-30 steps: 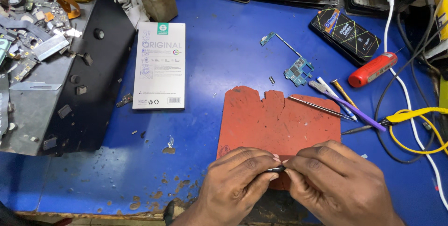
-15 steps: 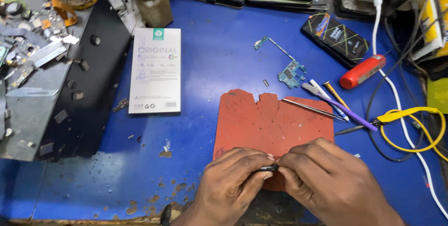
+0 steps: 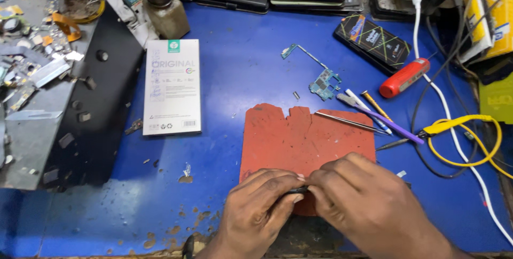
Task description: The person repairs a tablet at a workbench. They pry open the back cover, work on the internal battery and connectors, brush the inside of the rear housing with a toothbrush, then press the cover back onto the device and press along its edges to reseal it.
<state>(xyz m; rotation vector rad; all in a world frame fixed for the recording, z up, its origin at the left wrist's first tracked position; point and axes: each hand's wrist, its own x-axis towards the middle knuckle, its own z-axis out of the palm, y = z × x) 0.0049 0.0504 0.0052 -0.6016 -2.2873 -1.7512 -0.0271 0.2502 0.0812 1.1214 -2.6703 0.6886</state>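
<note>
Pinching small dark part (image 3: 299, 189) between left hand (image 3: 262, 205) and right hand (image 3: 363, 205) | over red mat (image 3: 304, 136)

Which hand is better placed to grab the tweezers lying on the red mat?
Probably the right hand: the tweezers lie toward the mat's right edge, directly above it. The left hand would have to cross over.

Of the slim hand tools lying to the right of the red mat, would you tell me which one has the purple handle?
It is the purple-handled tool, lying diagonally just off the red mat. The metal tweezers beside it are bare silver, and the small screwdriver above it has an orange handle.
</note>
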